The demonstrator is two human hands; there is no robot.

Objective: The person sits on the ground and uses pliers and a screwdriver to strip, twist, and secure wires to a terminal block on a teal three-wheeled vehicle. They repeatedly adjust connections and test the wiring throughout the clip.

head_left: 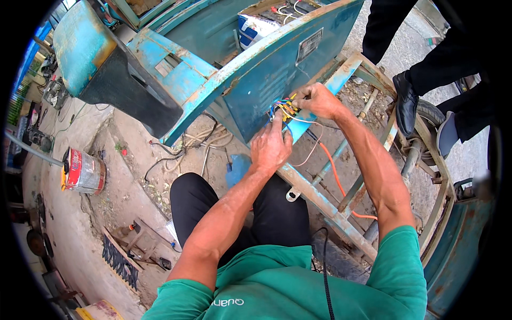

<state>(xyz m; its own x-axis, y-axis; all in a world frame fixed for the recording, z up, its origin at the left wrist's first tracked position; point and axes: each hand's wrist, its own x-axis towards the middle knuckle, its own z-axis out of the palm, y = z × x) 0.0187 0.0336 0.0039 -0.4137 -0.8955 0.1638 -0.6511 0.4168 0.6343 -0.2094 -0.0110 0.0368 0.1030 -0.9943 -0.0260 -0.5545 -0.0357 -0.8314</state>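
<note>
A bunch of thin coloured wires [287,108], blue, yellow, white and red among them, comes out at the lower edge of the blue metal panel [261,88]. My right hand [318,101] pinches wires of this bunch from the right. From the near left, my left hand [271,146] reaches up to the same bunch, its fingertips closed on wires. Which single strands each hand grips is too small to tell. A thin pale wire loops down beside my hands over the blue frame rail [306,122].
An orange cable [336,170] runs through the rusty frame. A battery [256,29] sits inside the blue body, near a worn seat [85,53]. On the ground at left stands a red and white bucket [85,170]. People's legs [442,58] are at the right.
</note>
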